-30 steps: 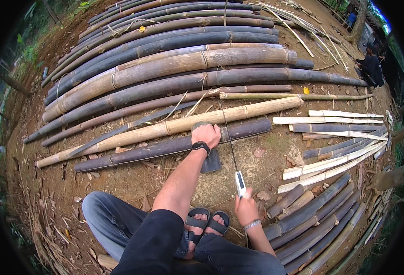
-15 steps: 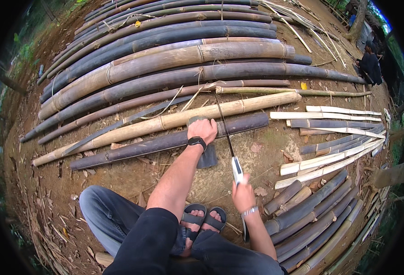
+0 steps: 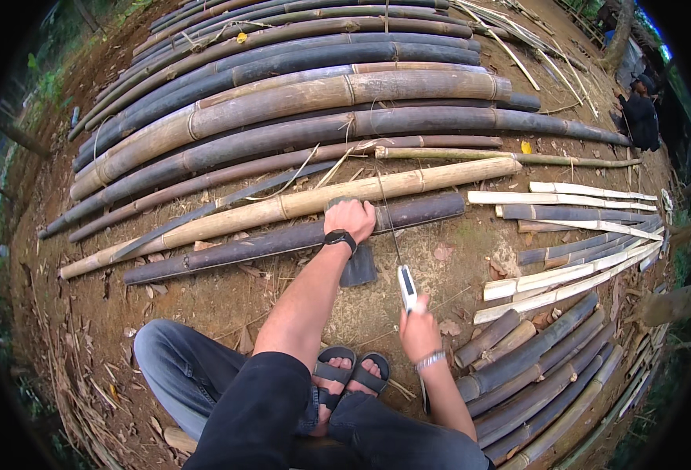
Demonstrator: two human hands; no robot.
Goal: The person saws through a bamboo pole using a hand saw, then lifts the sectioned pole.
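A dark bamboo pole (image 3: pixel 259 247) lies slanting across the ground in front of me. My left hand (image 3: pixel 351 219) is closed around it near its right end, pressing from above. In my right hand (image 3: pixel 418 333) is a handsaw (image 3: pixel 406 287) with a white and dark handle, gripped in closed fingers. Its thin blade crosses the pole just right of my left hand, touching or very near it; the cutting edge is too fine to make out. A short dark block or bamboo piece (image 3: pixel 359 266) sits under the pole below my left hand.
Beyond the pole lies a pale bamboo pole (image 3: pixel 345 193), then several rows of thick bamboo poles (image 3: pixel 283 98). On my right are split bamboo strips (image 3: pixel 572 276) and short cut bamboo lengths (image 3: pixel 537 356). A person in dark clothes (image 3: pixel 639 117) is at the far right.
The whole view has shifted slightly. Both hands keep their grips, and the saw blade's far end appears a little closer to me. The pole has not visibly moved on the ground.
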